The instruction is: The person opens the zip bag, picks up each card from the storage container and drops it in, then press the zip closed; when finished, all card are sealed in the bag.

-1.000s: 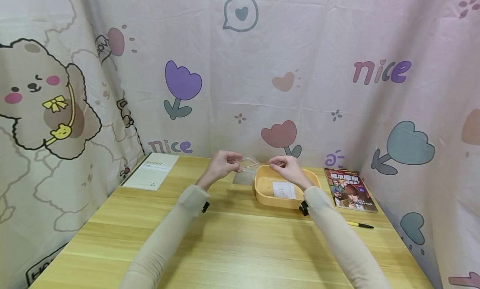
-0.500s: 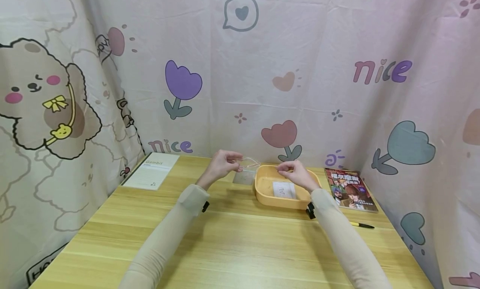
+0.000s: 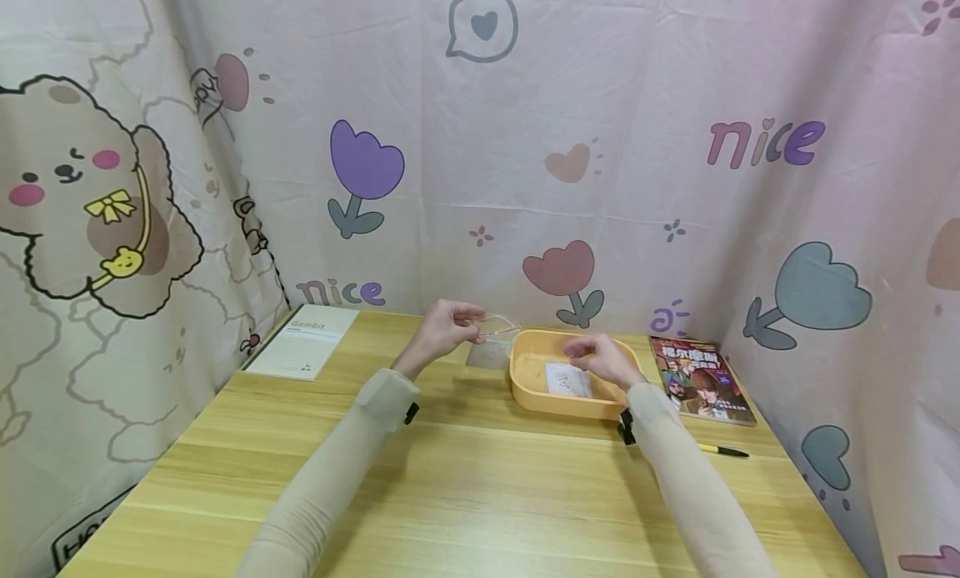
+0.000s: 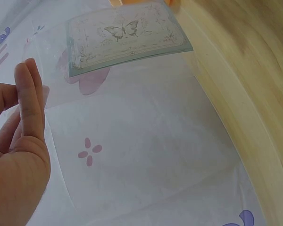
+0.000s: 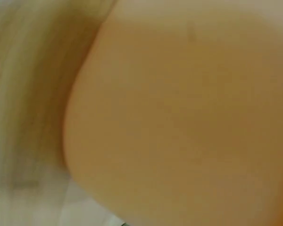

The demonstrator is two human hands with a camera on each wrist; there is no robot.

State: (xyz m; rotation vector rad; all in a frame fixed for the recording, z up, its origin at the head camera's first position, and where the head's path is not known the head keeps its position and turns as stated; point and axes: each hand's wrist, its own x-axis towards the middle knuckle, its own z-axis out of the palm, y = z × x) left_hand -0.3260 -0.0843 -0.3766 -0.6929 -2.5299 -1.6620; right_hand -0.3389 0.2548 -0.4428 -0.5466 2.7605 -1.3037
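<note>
L hand (image 3: 446, 329) pinches a clear plastic bag (image 4: 155, 127) by the edge of its mouth, thumb against fingers, and the mouth gapes into a loop; prob. held that way b/c thin film would sag shut w/o a grip. Bag's up off the table (image 3: 480, 495), just L of the box; a butterfly card (image 4: 132, 40) shows at its far end, apparently inside, tho can't be sure it isn't printed on the film. R hand (image 3: 602, 361) hangs over the box (image 3: 558, 402), fingers loosely bent, nothing visible in them; R wrist view's too blurred to add anything. Under it, in the box, lies a white slip w/ small marks (image 3: 566, 380), apart from the fingers AFAICT. Box sits close beside the bag, prob. so both are in easy reach. Further out: magazine (image 3: 701, 379) R of the box, yellow & black pen (image 3: 726, 450) nearer the person, notepad (image 3: 306, 344) at the far L edge, all prob. parked aside to keep the middle free for handwork. Patterned curtain (image 3: 480, 144) hangs behind.
</note>
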